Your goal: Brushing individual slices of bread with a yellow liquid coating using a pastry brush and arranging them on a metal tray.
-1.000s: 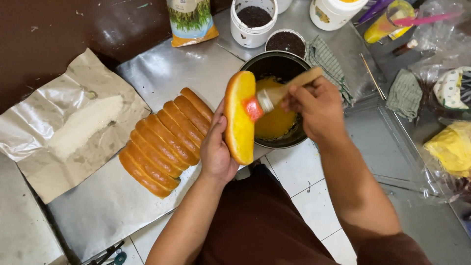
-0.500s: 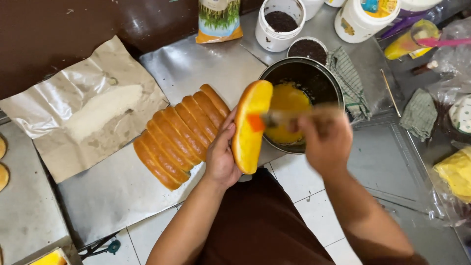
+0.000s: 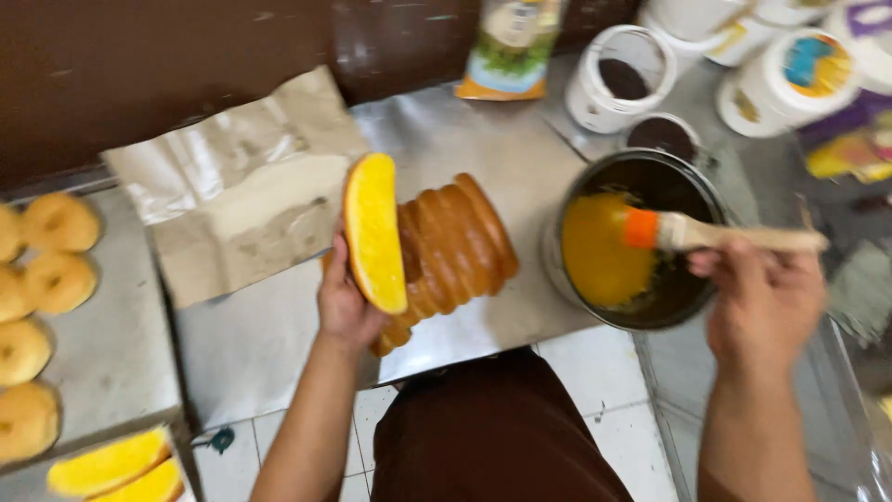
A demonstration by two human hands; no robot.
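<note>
My left hand (image 3: 342, 302) holds a long bun half (image 3: 373, 231) upright, its cut face coated bright yellow. Just behind it a row of brown buns (image 3: 455, 246) lies side by side on the metal sheet (image 3: 437, 149). My right hand (image 3: 757, 297) grips the wooden handle of a pastry brush (image 3: 697, 232). The brush's orange bristles dip into the yellow spread inside a dark round pot (image 3: 641, 237) to the right of the buns.
Crumpled brown paper (image 3: 232, 200) lies at the left. Round buns (image 3: 42, 307) sit on a tray far left, yellow-coated halves (image 3: 116, 465) below them. White tubs (image 3: 618, 79), a packet (image 3: 511, 46) and more containers (image 3: 799, 79) stand at the back. White tiles (image 3: 595, 390) edge the counter.
The brush has left the bun's face and gone to the right into the pot. My left hand has carried the coated bun leftwards, away from the pot. The view has shifted left.
</note>
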